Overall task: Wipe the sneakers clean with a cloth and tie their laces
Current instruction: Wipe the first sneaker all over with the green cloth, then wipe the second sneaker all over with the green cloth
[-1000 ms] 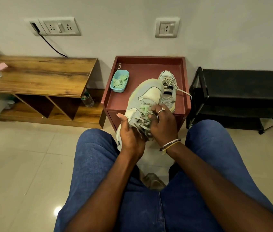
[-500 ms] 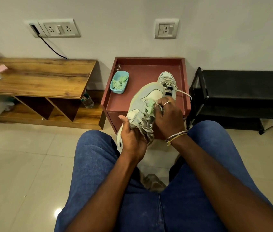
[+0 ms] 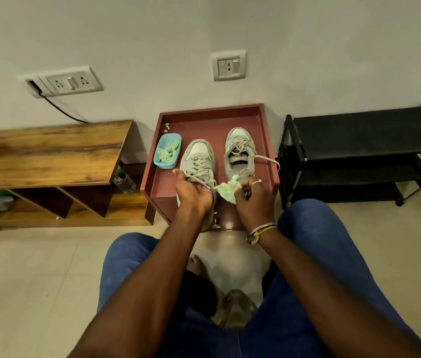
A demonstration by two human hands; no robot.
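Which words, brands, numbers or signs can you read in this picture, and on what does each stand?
None can be read.
Clear plastic bottle under the wooden bench: label too blurred.
Pale green lace-up sneaker by the blue dish, and its mate on the right: no brand shows.
White wall socket plates: no legible marks.

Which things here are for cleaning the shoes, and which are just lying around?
For the job:
- pale grey-green laced sneaker, held by the left hand
- second grey sneaker, with loose laces
- crumpled green cloth, pinched by the right hand
- blue plastic tub of green cloth pieces

Just lying about:
- brown wooden bench
- black shoe rack
- clear plastic bottle
- white wall sockets
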